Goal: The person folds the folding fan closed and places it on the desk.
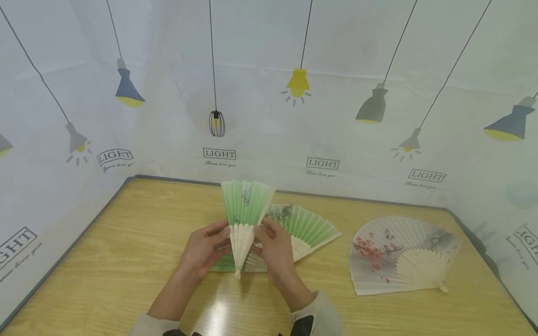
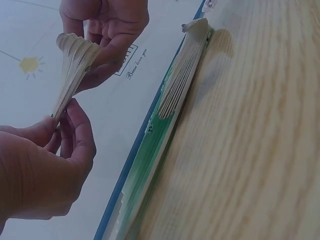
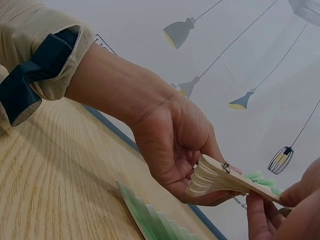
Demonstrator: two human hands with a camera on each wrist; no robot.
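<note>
A partly spread green folding fan [image 1: 241, 205] with pale ribs is held up over the table, its pivot end pointing down. My left hand [image 1: 203, 249] pinches its left side between thumb and fingers. On the opposite side, my right hand [image 1: 275, 245] grips the outer rib. In the left wrist view the left hand [image 2: 45, 170] and right hand [image 2: 110, 30] both hold the pale ribs [image 2: 72, 65]. The right wrist view shows the rib ends [image 3: 205, 177] between the hands. A second green folding fan [image 1: 313, 226] lies spread on the table behind, partly covered by them.
To the right, a grey-white folding fan [image 1: 374, 252] with red blossoms lies spread on the wooden table [image 1: 138, 224]. White walls [image 1: 260, 93] printed with lamps surround the table on the far side and both flanks. A dark edge strip runs along the table's border.
</note>
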